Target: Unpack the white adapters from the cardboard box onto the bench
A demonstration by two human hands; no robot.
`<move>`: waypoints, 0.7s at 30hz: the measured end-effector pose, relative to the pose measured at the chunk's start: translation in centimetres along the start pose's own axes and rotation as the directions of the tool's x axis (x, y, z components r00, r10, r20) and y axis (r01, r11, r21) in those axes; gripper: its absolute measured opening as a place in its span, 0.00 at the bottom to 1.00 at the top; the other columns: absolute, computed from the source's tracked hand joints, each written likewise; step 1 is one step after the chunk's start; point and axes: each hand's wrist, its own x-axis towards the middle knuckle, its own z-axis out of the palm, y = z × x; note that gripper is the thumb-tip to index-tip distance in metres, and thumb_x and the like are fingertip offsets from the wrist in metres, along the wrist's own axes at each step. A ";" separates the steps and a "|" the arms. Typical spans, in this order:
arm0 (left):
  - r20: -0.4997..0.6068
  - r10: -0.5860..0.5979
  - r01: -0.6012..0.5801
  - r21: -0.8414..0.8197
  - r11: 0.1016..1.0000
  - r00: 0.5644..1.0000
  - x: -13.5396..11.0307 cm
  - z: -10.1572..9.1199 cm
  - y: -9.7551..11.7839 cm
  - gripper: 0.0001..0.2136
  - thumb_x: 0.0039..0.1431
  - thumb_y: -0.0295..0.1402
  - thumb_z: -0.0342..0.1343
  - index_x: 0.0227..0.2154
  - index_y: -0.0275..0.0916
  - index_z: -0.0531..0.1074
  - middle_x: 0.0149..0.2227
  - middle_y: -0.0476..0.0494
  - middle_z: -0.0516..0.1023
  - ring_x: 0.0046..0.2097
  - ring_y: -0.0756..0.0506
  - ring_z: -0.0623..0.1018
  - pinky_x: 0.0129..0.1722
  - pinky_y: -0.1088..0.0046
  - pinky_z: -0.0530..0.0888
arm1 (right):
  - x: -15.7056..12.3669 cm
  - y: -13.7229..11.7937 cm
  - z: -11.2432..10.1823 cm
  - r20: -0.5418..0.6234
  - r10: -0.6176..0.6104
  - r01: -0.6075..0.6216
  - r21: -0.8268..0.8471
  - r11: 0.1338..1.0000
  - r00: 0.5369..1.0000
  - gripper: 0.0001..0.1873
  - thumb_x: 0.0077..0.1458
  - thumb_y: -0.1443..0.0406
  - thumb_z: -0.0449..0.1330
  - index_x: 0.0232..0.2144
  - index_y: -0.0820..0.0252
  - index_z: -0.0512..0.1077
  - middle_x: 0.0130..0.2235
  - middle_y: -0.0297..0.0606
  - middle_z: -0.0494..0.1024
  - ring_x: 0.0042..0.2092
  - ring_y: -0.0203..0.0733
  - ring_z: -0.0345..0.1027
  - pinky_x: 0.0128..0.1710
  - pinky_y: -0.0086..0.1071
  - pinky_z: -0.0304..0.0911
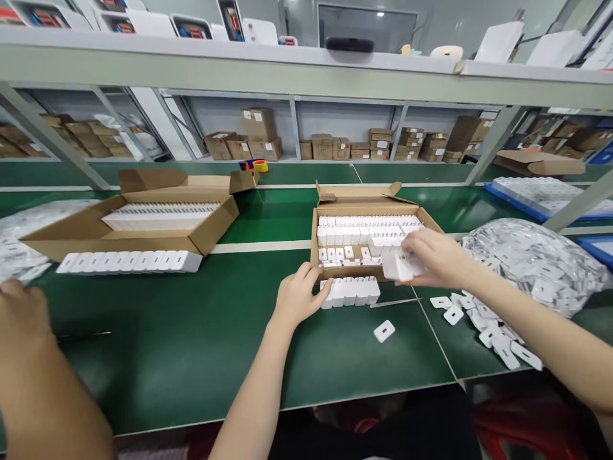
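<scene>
A short row of white plastic housings point(349, 292) stands on the green bench in front of an open cardboard box point(313, 239). My left hand point(297, 295) is at the row's left end, thumb against the end piece and fingers apart by the box's front corner. My right hand point(428, 255) grips a few white plastic housings point(398, 265) over the box's front right part; its fingers partly hide them. Inside the box, white housings point(342, 234) stand in rows. Close to the row lie thin metal tweezers point(395, 303) and a single white plate with a slot point(384, 331).
Loose white plates point(498, 332) spill from a clear plastic bag point(541, 255) on the right. At left, a co-worker's arm point(43, 370) reaches in near another cardboard box point(211, 223) and a row of housings point(129, 262). A shelf beam point(287, 67) crosses overhead.
</scene>
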 end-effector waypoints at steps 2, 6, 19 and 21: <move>0.000 0.006 -0.006 -0.008 1.000 1.000 0.0 0.0 0.2 0.15 0.67 0.42 0.45 0.36 0.37 0.71 0.36 0.44 0.75 0.27 0.51 0.71 0.26 0.74 0.67 | -2.6 -1.0 1.5 -0.006 -0.063 0.063 -0.014 0.998 0.998 0.25 0.57 0.45 0.59 0.43 0.60 0.69 0.40 0.49 0.74 0.41 0.53 0.66 0.37 0.43 0.64; 0.012 0.029 -0.029 -0.005 1.000 1.000 0.0 0.2 0.5 0.15 0.68 0.41 0.44 0.35 0.37 0.71 0.37 0.44 0.75 0.29 0.50 0.73 0.26 0.74 0.68 | -5.5 -1.3 6.1 0.001 -0.132 0.132 -0.058 0.990 0.991 0.22 0.61 0.51 0.58 0.45 0.65 0.70 0.41 0.51 0.75 0.41 0.53 0.66 0.37 0.44 0.65; 0.027 0.059 -0.059 0.002 0.998 0.998 -0.1 0.7 0.3 0.12 0.68 0.39 0.46 0.36 0.37 0.71 0.39 0.45 0.76 0.31 0.50 0.75 0.26 0.73 0.68 | -4.2 -1.5 10.5 0.085 -0.023 0.025 -0.021 0.999 0.996 0.32 0.59 0.43 0.55 0.48 0.66 0.71 0.44 0.53 0.75 0.44 0.56 0.68 0.44 0.48 0.68; 0.036 0.067 -0.068 0.005 0.998 0.997 -0.1 0.9 0.3 0.12 0.68 0.39 0.46 0.36 0.37 0.71 0.39 0.45 0.76 0.32 0.49 0.76 0.26 0.73 0.68 | -4.2 -1.6 10.6 0.089 -0.001 0.002 -0.012 1.000 0.996 0.32 0.59 0.43 0.56 0.49 0.67 0.71 0.45 0.54 0.75 0.45 0.56 0.68 0.45 0.48 0.68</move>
